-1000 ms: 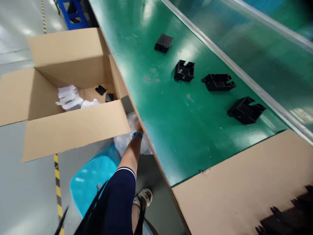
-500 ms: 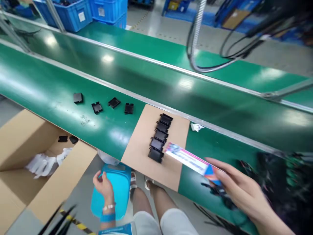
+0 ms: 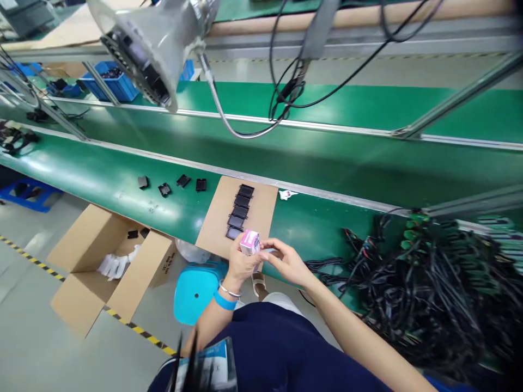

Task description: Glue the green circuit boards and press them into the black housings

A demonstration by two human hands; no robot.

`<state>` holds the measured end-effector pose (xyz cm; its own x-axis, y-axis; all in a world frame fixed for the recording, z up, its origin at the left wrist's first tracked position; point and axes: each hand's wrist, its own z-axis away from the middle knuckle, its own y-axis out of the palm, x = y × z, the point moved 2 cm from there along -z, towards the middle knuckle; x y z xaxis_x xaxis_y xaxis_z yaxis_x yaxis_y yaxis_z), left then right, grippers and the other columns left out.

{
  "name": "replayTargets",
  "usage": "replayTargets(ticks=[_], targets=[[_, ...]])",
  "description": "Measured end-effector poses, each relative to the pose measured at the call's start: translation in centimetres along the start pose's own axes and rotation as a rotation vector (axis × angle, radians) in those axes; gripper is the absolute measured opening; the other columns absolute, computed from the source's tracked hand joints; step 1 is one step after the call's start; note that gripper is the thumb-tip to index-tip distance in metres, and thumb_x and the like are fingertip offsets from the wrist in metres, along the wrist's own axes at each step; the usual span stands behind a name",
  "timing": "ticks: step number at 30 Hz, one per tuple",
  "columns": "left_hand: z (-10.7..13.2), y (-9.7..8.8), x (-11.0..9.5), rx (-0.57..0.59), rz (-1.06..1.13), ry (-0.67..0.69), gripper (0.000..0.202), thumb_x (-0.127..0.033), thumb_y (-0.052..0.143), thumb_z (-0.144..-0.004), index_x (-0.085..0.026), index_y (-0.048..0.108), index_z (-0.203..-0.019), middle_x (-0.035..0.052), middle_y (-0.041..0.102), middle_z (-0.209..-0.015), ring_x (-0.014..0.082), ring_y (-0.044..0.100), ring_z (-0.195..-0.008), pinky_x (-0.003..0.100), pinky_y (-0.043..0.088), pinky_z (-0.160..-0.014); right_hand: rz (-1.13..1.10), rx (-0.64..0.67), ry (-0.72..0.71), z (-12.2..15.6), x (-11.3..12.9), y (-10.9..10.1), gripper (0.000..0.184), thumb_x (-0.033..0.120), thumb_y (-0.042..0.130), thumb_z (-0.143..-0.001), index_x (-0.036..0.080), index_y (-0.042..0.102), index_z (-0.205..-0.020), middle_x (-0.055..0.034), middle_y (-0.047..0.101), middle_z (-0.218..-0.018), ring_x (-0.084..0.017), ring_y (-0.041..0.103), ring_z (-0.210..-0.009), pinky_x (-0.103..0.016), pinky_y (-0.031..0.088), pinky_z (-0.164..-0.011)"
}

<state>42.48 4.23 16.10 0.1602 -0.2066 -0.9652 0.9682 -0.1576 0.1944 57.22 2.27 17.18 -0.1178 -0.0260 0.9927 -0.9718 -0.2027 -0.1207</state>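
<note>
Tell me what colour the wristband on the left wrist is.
Bright blue wristband, beside a thin silver bangle, seen clearest in the head view.

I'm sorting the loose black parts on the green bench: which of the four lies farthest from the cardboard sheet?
The leftmost black part. The other three sit in a row between it and the cardboard sheet, the rightmost almost at the sheet's edge.

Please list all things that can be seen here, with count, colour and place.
Packet: 1, pink-white, held between both hands.
Card sheet: 1, brown, on bench.
Row parts: about 5, black, on card sheet.
Loose parts: 4, black, on bench, left of sheet.
Cables: pile, black, bench right.
Box: 1, brown, open, floor left.
Stool: 1, turquoise, under bench.
Lamp: 1, grey, overhead.
Crates: blue, far left.
Left hand, right hand: both on packet.
</note>
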Motion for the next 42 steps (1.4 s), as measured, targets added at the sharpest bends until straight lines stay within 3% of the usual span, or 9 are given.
replayTargets(ticks=[4,11,16,21,27,31,36,39,42], targets=[[-0.6,1.1,-1.0,0.162,-0.150,-0.021,0.069,-0.056,0.093,-0.047,-0.013,0.064,-0.093,0.0023,0.060,-0.079,0.0145,0.052,-0.072,0.025,0.045,-0.067,0.080,0.027,-0.156,-1.4,4.3,-4.6,0.032,0.042,0.055,-0.094,0.022,0.067,-0.117,-0.0110,0.066,-0.117,-0.021,0.063,-0.104,-0.038,0.053,-0.092],[-1.4,4.3,-2.9,0.466,-0.426,-0.159,0.059,-0.045,0.093,-0.050,-0.013,0.071,-0.095,-0.0019,0.058,-0.076,0.0121,0.047,-0.069,0.022,0.038,-0.063,0.379,0.511,-0.325,-2.1,7.0,-10.6,0.029,0.040,0.054,-0.096,0.021,0.074,-0.107,-0.0073,0.073,-0.093,-0.016,0.065,-0.079,-0.028,0.050,-0.074],[-2.7,6.0,-2.9,0.494,-0.580,-0.218,0.054,-0.050,0.089,-0.054,-0.013,0.067,-0.086,-0.0044,0.051,-0.069,0.0105,0.041,-0.063,0.022,0.033,-0.058,0.340,0.417,-0.339,-1.6,5.4,-12.8,0.028,0.040,0.058,-0.093,0.018,0.072,-0.105,-0.0099,0.071,-0.097,-0.019,0.064,-0.087,-0.032,0.051,-0.080],[-4.3,7.5,-3.2,0.528,-0.675,-0.213,0.054,-0.050,0.090,-0.051,-0.014,0.060,-0.078,-0.0056,0.047,-0.069,0.0101,0.038,-0.065,0.022,0.030,-0.058,0.249,0.320,-0.323,-1.5,3.7,-14.1,0.026,0.041,0.065,-0.089,0.017,0.067,-0.099,-0.0075,0.067,-0.094,-0.014,0.063,-0.079,-0.025,0.053,-0.071],[-5.0,9.1,-3.2,0.607,-0.768,-0.284,0.056,-0.050,0.091,-0.049,-0.014,0.062,-0.082,-0.0057,0.050,-0.068,0.0101,0.039,-0.063,0.022,0.030,-0.056,0.143,0.317,-0.312,-1.6,2.5,-15.2,0.023,0.024,0.079,-0.069,0.018,0.059,-0.079,-0.0008,0.056,-0.086,-0.012,0.056,-0.075,-0.022,0.048,-0.065],[-6.0,9.7,-2.8,0.602,-0.821,-0.334,0.053,-0.050,0.087,-0.058,-0.014,0.061,-0.088,-0.0043,0.054,-0.071,0.0105,0.045,-0.064,0.022,0.031,-0.056,0.058,0.201,-0.300,-1.1,0.4,-15.3,0.035,0.021,0.074,-0.073,0.018,0.042,-0.059,-0.0018,0.056,-0.082,-0.013,0.053,-0.076,-0.025,0.044,-0.070],[-7.7,10.0,-1.6,0.722,-0.882,-0.490,0.051,-0.044,0.080,-0.068,-0.014,0.059,-0.105,0.0018,0.067,-0.081,0.0138,0.061,-0.063,0.023,0.044,-0.058,-0.143,-0.212,-0.154,-0.7,-5.6,-15.7,0.045,0.031,0.062,-0.088,0.020,0.031,-0.057,-0.0107,0.063,-0.103,-0.019,0.055,-0.095,-0.035,0.046,-0.084],[-8.5,10.1,-1.3,0.754,-1.026,-0.572,0.047,-0.047,0.065,-0.083,-0.014,0.055,-0.116,0.0043,0.070,-0.082,0.0159,0.066,-0.061,0.024,0.047,-0.055,-0.339,-0.352,0.013,-0.8,-10.0,-15.6,0.035,0.036,0.063,-0.090,0.018,0.044,-0.066,-0.0065,0.061,-0.093,-0.016,0.057,-0.085,-0.033,0.050,-0.077],[-9.6,10.6,-1.9,0.736,-1.283,-0.565,0.049,-0.055,0.064,-0.083,-0.016,0.058,-0.111,0.0064,0.072,-0.085,0.0189,0.070,-0.066,0.026,0.049,-0.060,-0.568,-0.302,0.200,-0.9,-13.5,-14.8,0.029,0.042,0.060,-0.093,0.013,0.059,-0.090,-0.0004,0.059,-0.081,-0.012,0.058,-0.071,-0.029,0.052,-0.069]])
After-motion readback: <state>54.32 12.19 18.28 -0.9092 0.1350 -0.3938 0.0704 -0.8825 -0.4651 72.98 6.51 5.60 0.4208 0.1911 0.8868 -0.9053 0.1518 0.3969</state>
